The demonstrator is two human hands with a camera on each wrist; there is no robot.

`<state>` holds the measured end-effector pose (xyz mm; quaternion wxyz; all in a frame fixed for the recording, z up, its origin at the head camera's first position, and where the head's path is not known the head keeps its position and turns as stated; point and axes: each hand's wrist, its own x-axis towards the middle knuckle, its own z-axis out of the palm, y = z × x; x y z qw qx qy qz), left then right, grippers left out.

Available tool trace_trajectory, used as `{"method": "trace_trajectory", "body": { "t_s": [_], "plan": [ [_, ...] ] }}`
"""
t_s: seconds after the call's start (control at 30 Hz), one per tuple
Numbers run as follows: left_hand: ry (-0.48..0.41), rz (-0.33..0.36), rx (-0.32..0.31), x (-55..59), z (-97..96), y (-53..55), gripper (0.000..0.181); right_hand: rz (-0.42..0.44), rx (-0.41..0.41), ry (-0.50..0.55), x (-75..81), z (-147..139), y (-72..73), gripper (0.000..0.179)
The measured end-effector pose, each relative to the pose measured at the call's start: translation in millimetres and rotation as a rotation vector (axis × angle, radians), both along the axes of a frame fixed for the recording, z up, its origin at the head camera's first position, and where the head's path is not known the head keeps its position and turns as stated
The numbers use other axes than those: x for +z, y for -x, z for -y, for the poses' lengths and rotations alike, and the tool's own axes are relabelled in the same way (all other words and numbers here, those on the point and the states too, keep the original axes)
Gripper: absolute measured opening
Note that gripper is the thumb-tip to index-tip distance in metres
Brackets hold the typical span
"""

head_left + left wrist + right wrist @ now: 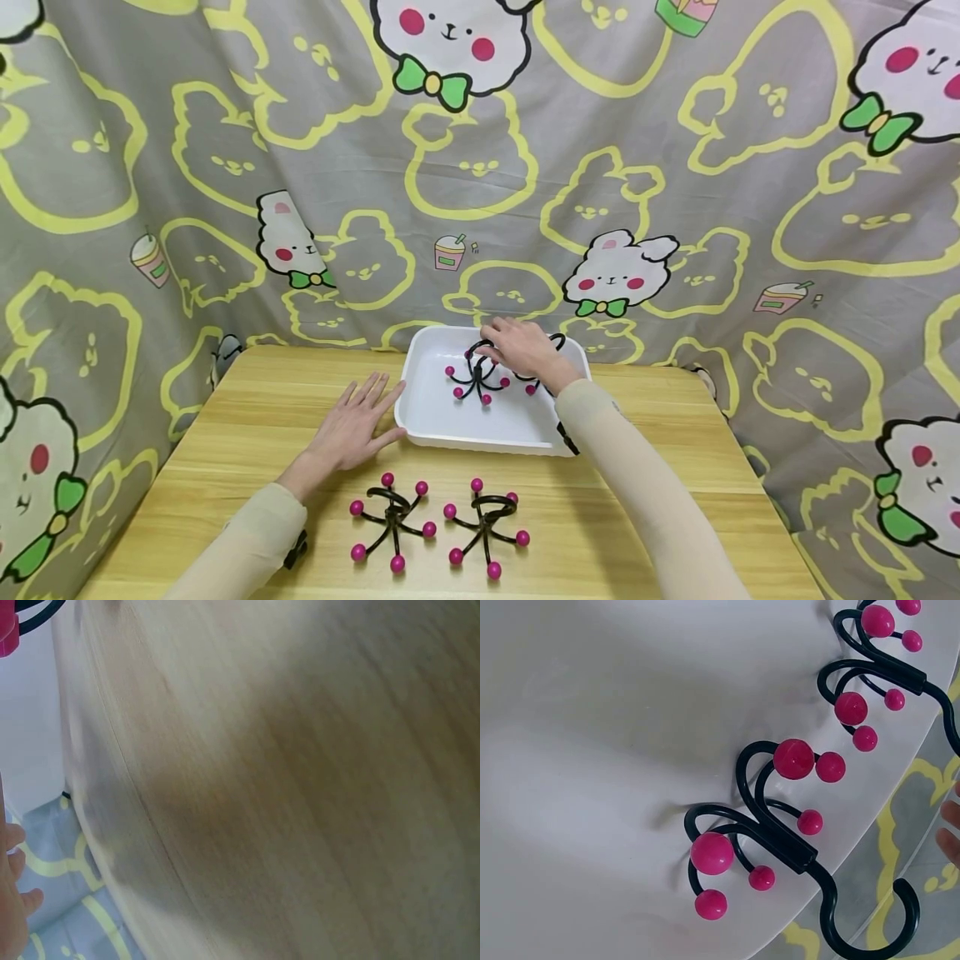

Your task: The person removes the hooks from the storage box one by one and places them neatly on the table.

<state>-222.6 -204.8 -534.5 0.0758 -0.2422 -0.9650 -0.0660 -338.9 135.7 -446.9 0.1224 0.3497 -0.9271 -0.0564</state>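
In the head view, two black claw-like massagers with pink ball tips stand in a white tray: the left massager (477, 379) and the right massager (531, 389). My right hand (522, 343) reaches over the tray, its bent fingers gripping the curled handle of the left massager; the fingertips are partly hidden. The right wrist view shows both, the nearer massager (802, 859) with its handle free. My left hand (352, 425) lies with fingers spread on the table, its fingertips and thumb touching the tray's left side.
Two more such massagers, a left one (393, 518) and a right one (486, 523), stand on the wooden table (285, 400) in front of the white tray (465, 432). A patterned grey curtain (480, 225) hangs behind the table and at both sides.
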Motion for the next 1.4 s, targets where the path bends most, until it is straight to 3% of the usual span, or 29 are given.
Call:
{"method": "trace_trajectory", "body": {
  "t_s": [0.7, 1.4],
  "plan": [
    [-0.002, -0.015, -0.003, -0.6, 0.1, -0.2, 0.085, -0.038, 0.065, 0.009, -0.5, 0, -4.2, 0.03],
    [-0.009, -0.007, -0.003, 0.0, 0.4, -0.8, 0.084, -0.143, 0.102, 0.027, 24.3, -6, -20.3, 0.028]
  ]
}}
